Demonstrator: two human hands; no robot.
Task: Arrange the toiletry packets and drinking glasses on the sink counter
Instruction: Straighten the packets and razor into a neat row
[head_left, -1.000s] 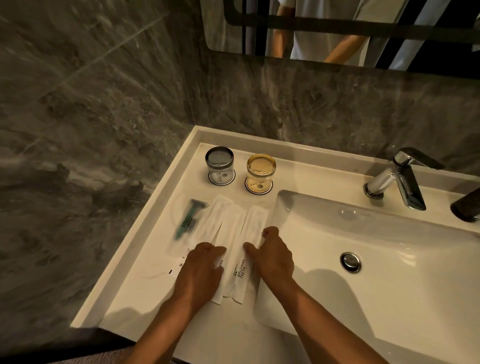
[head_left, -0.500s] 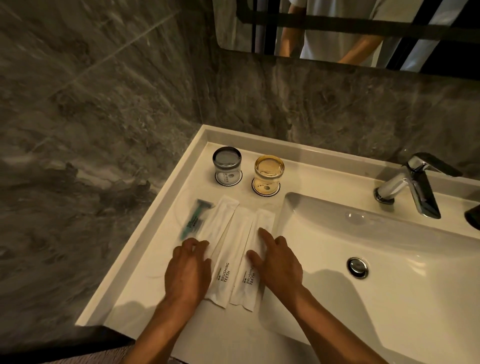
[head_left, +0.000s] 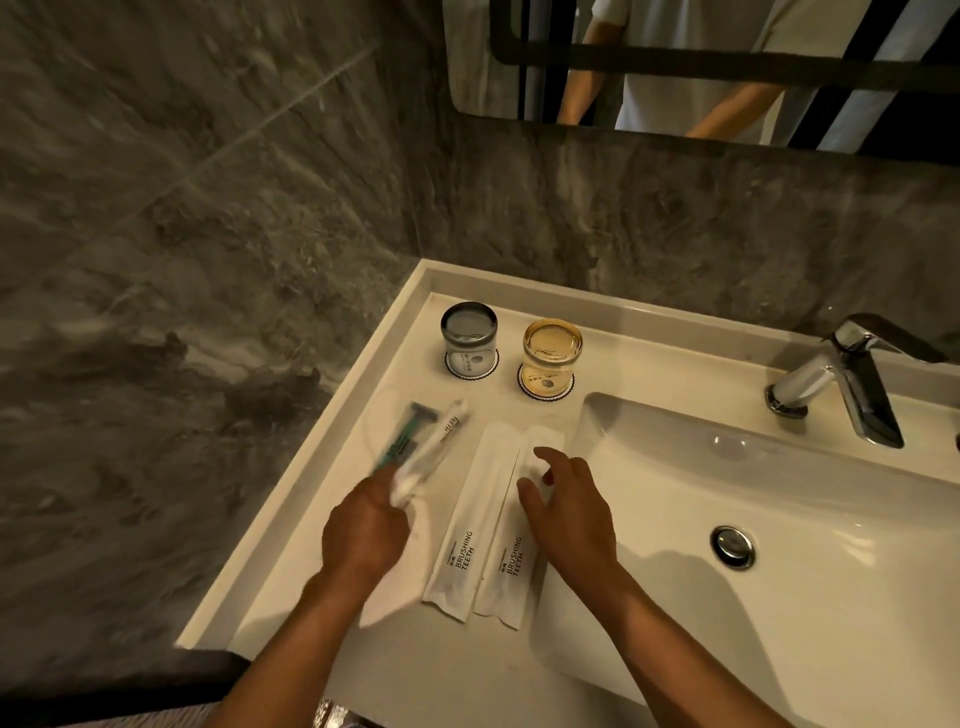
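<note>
Two white packets printed "BRUSHING TEETH" (head_left: 470, 525) lie side by side on the white sink counter (head_left: 322, 530). My right hand (head_left: 566, 512) rests open on the right one (head_left: 511, 551), fingers spread. My left hand (head_left: 363, 530) grips a third white packet (head_left: 441, 441), lifted and blurred, beside a clear packet with a green razor (head_left: 402, 439). Another white packet (head_left: 395, 582) lies under my left wrist. At the back stand a grey drinking glass (head_left: 469, 332) and an amber drinking glass (head_left: 551, 351), each upside down on a round coaster.
The basin (head_left: 779, 519) with its drain (head_left: 732, 545) fills the right side, and a chrome faucet (head_left: 841, 384) stands behind it. Dark marble walls close the left and back. A mirror (head_left: 675, 62) hangs above.
My left hand has closed on the leftmost white packet and lifted it toward the razor. My right hand has slid forward along the right packet. The view shifted left.
</note>
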